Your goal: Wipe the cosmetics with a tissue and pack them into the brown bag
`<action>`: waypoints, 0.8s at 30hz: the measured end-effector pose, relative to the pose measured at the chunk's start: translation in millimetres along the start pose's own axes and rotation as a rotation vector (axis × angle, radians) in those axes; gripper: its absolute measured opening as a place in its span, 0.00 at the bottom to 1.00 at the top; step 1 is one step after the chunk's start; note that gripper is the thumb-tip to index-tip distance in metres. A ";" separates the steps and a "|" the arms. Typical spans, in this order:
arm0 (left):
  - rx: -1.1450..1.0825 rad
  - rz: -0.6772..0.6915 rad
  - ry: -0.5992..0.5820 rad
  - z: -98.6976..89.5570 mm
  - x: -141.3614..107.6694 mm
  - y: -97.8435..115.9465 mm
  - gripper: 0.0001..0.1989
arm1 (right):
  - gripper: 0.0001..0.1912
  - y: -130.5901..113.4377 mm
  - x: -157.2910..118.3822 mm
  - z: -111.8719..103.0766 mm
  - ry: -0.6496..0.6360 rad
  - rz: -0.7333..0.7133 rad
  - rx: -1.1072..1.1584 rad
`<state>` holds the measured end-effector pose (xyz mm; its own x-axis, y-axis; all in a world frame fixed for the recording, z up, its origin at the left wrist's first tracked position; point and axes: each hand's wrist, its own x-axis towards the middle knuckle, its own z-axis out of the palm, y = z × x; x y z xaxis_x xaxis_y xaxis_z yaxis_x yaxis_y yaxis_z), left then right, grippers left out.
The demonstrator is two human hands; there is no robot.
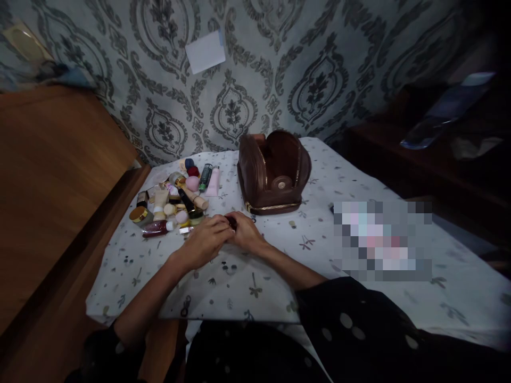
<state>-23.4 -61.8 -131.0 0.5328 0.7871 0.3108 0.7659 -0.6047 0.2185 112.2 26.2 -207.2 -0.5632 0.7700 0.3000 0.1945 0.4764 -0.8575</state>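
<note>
My left hand and my right hand meet over the near middle of the table. Both are closed around a small dark red item; fingers cover most of it, so its kind does not show. Just beyond my hands stands a brown cosmetic bag, unzipped, its mouth facing me. Left of the bag lies a pile of cosmetics, among them a pink tube, a dark green tube, a pink makeup sponge, a gold-lidded jar and a dark red bottle with a white cap.
A patterned white cloth covers the table. A pixelated flat object lies on its right side. Wooden furniture borders the left, and a patterned wall with a white switch plate rises behind.
</note>
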 end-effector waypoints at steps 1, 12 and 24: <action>0.013 0.008 0.040 3.1 -5.5 -0.9 0.13 | 0.21 0.7 0.8 0.5 0.001 0.023 0.035; -0.156 -0.344 0.608 19.0 -20.2 -1.0 0.07 | 0.27 -14.2 3.9 -7.0 -0.116 0.292 0.784; -0.959 -0.789 0.748 19.0 7.5 11.0 0.16 | 0.35 -66.7 -0.7 -54.7 0.039 -0.136 0.534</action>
<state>-4.1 -60.2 -143.8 -0.4451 0.8821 0.1542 0.0742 -0.1353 0.9880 143.6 17.0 -127.4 -0.5223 0.7367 0.4294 -0.3177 0.2992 -0.8998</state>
